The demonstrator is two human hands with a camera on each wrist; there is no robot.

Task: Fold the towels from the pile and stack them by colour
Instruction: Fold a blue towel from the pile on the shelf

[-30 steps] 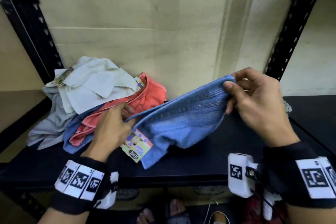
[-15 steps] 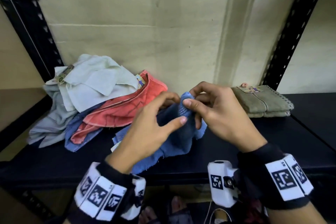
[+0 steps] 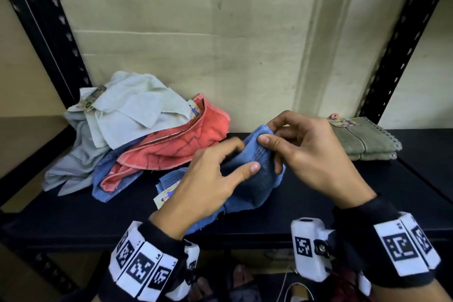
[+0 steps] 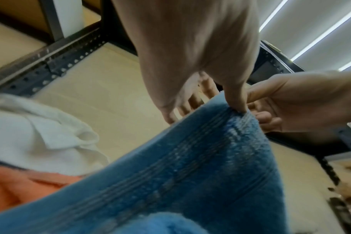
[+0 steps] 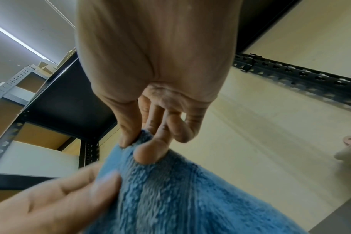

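Both hands on blue towel (image 3: 247, 179), raised just over the black shelf (image 3: 318, 206).
Right hand (image 3: 316, 154) pinches its top corner, thumb against fingers; left hand (image 3: 210, 179) pinches beside it. Pile (image 3: 137, 135) at left, folded green towels (image 3: 365, 140) at right.

Two bare hands work in the head view, each wrist wrapped in a black fabric band. The left hand (image 3: 208, 179) wears a band (image 3: 144, 265) at seven o'clock in the frame, ringed with white square plates that carry black block-pattern markers and small printed labels. The right hand (image 3: 316, 154) wears a matching band (image 3: 402, 247) at four o'clock, its white plates bearing the same kind of black coded squares. A white boxy camera housing (image 3: 310, 249) sits on the inner side of the right wrist, marked with a black coded square beside a round metal fitting. The nails on the fingers (image 3: 252, 168) are short and unpainted.
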